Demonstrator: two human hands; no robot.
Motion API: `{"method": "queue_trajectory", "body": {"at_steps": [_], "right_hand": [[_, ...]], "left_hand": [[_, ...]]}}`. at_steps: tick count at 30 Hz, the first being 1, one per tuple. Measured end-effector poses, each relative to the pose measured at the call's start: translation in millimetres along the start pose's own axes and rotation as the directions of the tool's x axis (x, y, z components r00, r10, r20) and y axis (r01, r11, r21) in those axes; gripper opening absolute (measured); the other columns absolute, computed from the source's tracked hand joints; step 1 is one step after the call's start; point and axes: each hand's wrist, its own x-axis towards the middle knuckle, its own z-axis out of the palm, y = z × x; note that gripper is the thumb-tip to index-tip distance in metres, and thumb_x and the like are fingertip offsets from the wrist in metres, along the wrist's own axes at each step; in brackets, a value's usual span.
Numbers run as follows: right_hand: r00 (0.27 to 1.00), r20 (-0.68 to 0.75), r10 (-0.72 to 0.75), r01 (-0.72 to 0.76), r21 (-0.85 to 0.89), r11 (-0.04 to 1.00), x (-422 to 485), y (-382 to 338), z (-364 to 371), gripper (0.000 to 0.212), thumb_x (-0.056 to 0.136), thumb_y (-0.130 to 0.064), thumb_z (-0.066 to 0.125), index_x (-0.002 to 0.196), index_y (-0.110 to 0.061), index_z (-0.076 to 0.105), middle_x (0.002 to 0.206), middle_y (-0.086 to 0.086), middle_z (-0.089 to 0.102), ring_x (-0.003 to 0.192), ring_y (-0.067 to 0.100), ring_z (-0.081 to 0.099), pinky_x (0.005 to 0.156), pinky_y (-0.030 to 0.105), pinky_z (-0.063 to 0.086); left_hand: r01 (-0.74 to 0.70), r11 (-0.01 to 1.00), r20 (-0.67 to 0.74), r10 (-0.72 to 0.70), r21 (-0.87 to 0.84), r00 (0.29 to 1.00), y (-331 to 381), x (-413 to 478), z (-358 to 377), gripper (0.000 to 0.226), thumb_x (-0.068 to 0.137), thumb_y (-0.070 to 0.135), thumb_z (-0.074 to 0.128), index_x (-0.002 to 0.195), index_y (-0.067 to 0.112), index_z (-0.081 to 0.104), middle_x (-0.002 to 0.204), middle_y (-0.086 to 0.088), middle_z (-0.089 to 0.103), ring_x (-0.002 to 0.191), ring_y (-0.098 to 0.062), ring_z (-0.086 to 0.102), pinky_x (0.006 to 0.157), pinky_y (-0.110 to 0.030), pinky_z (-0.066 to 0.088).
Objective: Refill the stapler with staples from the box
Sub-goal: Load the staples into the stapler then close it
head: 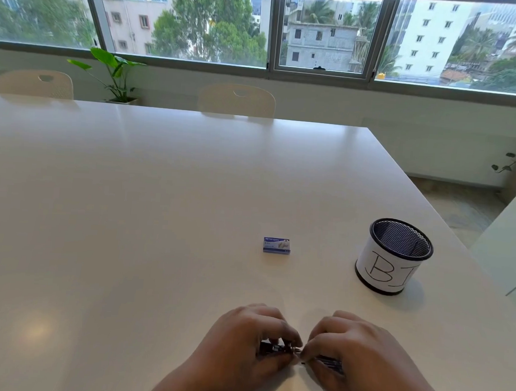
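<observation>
White table [159, 204] fills most of the frame, bare except for three items. Mesh pen cup [393, 256] with a paper label sits at right, close to the table's right edge. Staple box [276, 245] stands alone at centre, shut as far as I can tell, well apart from both hands.

Left hand [241, 342] and right hand [359, 352] are at bottom centre, both curled closed around the stapler [283, 349], a small dark body mostly hidden under the fingers. Fingertips meet at a metal bit in the middle.

Step, my read: opening the stapler or pulling its magazine out; no staples loaded yet. Can't tell how far it's open.

Next needs: one hand keeps the stapler steady, the other goes forward to the box, opens it, pinches out a strip.

Room: clear path from hands to box, lots of free surface left and ahead. Only the pen cup and right edge to mind.
</observation>
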Motion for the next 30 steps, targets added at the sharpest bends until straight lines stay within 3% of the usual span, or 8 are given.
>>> {"method": "queue_trajectory", "body": {"at_steps": [5,11,14,20,30], "right_hand": [[0.999,-0.006,-0.036,0.035,-0.027,0.999,2.4,-2.7,0.4,0.007,0.070,-0.037,0.076,0.076,-0.039,0.073,0.073,-0.022,0.067,0.066,0.000,0.060,0.045,0.014,0.043],[1.000,-0.030,0.005,-0.003,0.059,0.998,3.9,4.2,-0.1,0.008,0.075,-0.040,0.067,0.080,-0.039,0.073,0.078,-0.023,0.069,0.069,-0.004,0.058,0.049,0.021,0.053],[1.000,0.013,0.010,-0.011,0.080,0.997,5.4,6.7,-1.0,0.009,0.075,-0.040,0.068,0.082,-0.040,0.073,0.081,-0.023,0.070,0.066,-0.010,0.050,0.053,0.022,0.053],[0.999,0.032,0.023,-0.026,0.082,0.996,6.4,6.4,-0.1,0.012,0.073,-0.038,0.067,0.083,-0.040,0.073,0.081,-0.023,0.070,0.068,-0.010,0.052,0.055,0.023,0.054],[0.999,0.049,-0.006,0.007,-0.020,1.000,7.2,2.8,-0.2,0.011,0.073,-0.041,0.065,0.081,-0.040,0.072,0.078,-0.022,0.069,0.071,-0.003,0.058,0.050,0.022,0.052]], "left_hand": [[-0.004,1.000,0.001,0.004,-0.002,1.000,0.0,-0.1,-0.7,0.015,0.082,0.033,0.072,0.095,0.029,0.075,0.087,0.010,0.070,0.082,-0.004,0.062,0.069,-0.030,0.053],[0.012,1.000,-0.007,-0.012,-0.019,1.000,0.1,-0.6,-0.5,0.019,0.081,0.035,0.068,0.098,0.029,0.074,0.088,0.010,0.070,0.082,-0.005,0.063,0.070,-0.032,0.054],[0.008,1.000,-0.001,-0.008,-0.018,1.000,-0.7,-0.5,0.3,0.018,0.081,0.035,0.070,0.098,0.030,0.074,0.089,0.010,0.070,0.082,-0.005,0.063,0.071,-0.033,0.054],[0.007,0.999,-0.008,-0.007,-0.032,1.000,-0.1,0.1,0.9,0.017,0.080,0.033,0.070,0.096,0.029,0.075,0.087,0.009,0.071,0.080,-0.005,0.064,0.069,-0.033,0.055],[0.019,0.999,0.006,-0.018,-0.032,1.000,-0.8,-0.3,0.7,0.017,0.082,0.033,0.071,0.097,0.028,0.076,0.089,0.009,0.072,0.082,-0.006,0.064,0.070,-0.035,0.055]]}}
